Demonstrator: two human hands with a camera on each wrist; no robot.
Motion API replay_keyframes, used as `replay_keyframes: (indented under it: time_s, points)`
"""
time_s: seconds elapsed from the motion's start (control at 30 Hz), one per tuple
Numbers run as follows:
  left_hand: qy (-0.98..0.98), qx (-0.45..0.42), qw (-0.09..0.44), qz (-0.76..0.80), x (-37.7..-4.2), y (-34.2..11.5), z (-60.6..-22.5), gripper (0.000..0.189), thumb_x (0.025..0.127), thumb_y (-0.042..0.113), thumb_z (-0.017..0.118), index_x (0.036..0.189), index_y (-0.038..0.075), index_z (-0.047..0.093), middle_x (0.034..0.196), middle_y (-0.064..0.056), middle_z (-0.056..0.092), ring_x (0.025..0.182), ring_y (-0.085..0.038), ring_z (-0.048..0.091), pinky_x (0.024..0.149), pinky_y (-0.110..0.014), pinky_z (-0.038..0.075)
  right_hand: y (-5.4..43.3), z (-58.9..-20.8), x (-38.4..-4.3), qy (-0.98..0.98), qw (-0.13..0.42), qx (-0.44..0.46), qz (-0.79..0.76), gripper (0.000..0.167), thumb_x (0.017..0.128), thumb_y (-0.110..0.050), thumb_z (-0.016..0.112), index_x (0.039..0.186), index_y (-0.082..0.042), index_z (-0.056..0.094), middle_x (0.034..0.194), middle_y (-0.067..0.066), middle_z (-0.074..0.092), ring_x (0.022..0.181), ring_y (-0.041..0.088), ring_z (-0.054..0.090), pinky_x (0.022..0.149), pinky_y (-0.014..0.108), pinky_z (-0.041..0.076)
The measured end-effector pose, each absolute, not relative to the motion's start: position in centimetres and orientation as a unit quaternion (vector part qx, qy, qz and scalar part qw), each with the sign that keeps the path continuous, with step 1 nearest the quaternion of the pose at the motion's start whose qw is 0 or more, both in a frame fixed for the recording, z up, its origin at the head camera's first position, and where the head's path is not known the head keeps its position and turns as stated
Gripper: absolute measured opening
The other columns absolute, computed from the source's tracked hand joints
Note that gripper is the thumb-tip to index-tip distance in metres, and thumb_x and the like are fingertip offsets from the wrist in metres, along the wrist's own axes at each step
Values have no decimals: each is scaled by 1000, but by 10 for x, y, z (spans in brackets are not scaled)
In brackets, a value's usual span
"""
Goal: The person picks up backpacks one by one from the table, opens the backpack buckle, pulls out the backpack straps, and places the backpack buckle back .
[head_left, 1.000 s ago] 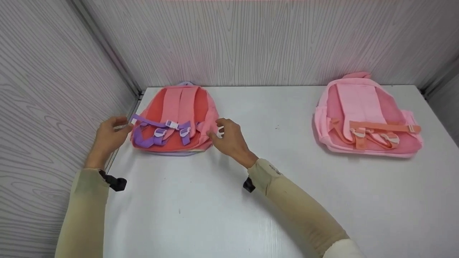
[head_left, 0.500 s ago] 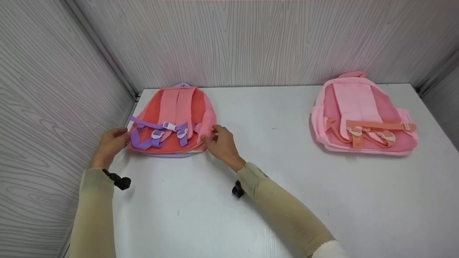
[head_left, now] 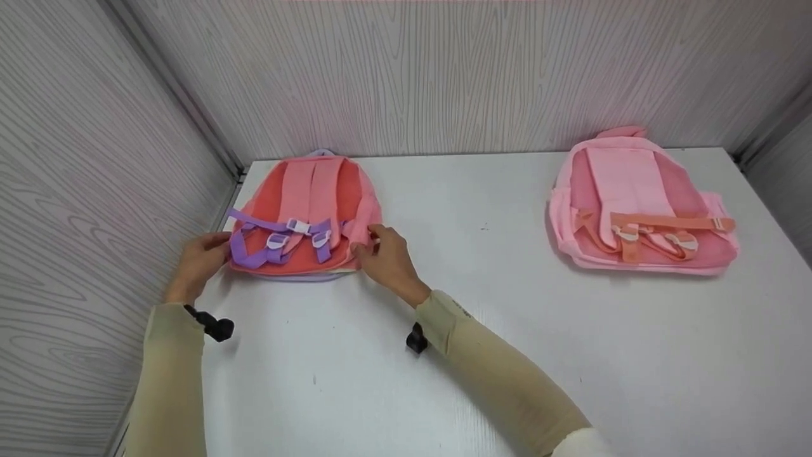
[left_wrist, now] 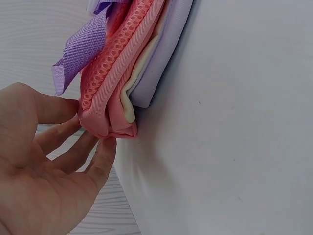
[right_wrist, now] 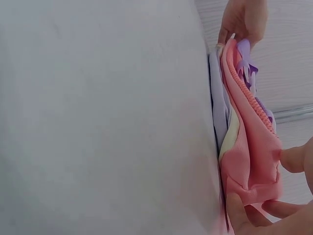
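Note:
A coral-pink backpack (head_left: 314, 197) lies with its back panel up at the left rear of the white table. Purple straps with white buckles cross it, and a lilac layer shows beneath. My left hand (head_left: 202, 259) grips its lower left side. In the left wrist view, the thumb is on the mesh-edged corner and the fingertips (left_wrist: 105, 159) meet the pink side. On the lower right side, my right hand (head_left: 387, 260) pinches the fabric between thumb and fingers. The right wrist view shows the pink side panel (right_wrist: 254, 161) between that thumb and the fingers.
A light pink backpack (head_left: 634, 184) with orange straps lies strap side up on the right of the white table (head_left: 495, 298). A wood-grain panel (head_left: 444, 76) stands behind the table, and another wall (head_left: 63, 190) rises close by my left arm.
Both hands have come in from just beside the coral-pink backpack and now hold its lower sides. The head view has shifted slightly; the light pink backpack stays put.

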State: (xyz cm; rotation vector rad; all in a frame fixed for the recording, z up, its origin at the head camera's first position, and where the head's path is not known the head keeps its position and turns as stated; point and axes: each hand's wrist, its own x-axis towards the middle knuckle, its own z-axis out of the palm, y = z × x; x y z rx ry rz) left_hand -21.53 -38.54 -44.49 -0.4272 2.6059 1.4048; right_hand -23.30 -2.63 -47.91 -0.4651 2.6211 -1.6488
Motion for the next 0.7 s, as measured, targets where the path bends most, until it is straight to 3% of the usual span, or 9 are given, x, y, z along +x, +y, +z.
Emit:
replay_keyframes:
  time_s: [0.2, 0.7]
  points:
    - [866, -132, 94, 472, -212, -382, -444, 60, 114, 31, 41, 164, -2, 34, 162, -26, 41, 132, -22, 50, 122, -45, 41, -22, -477, -232, 840, 15, -150, -521, 44, 102, -21, 68, 140, 1, 62, 119, 16, 68, 98, 21, 62, 83, 28, 57]
    - [853, -78, 149, 494, -203, -377, -444, 62, 116, 31, 44, 168, 2, 27, 170, -23, 32, 154, -37, 36, 128, -51, 29, -5, -466, -230, 854, 50, -128, -502, 47, 102, -25, 71, 141, 0, 61, 115, 13, 68, 87, 19, 63, 74, 26, 58]
